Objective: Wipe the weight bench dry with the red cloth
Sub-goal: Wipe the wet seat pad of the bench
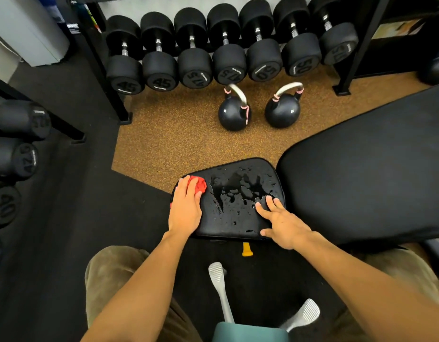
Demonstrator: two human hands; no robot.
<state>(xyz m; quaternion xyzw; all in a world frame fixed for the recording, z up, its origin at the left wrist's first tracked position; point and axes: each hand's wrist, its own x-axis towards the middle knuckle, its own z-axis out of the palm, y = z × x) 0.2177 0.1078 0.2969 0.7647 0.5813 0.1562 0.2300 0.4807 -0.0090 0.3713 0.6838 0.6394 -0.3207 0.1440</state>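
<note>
At left edge of the desk (238,218), the left grip (186,208) lies flat, fingers near straight, pressing the bunched red cloth (200,185) down. Water (238,186) pools mid-desk, just right of the cloth. Right grip (282,223) rests w/ fingers spread on the desk's right side, holding nothing.

The left hand (185,208) is covering most of the red cloth (200,185), leaving only its far bunch showing. The back pad (373,174) is running off the right edge. The left golf club (220,290) and the right golf club (308,313) are disappearing behind a teal object (250,333), which the near edge is cutting off.
</note>
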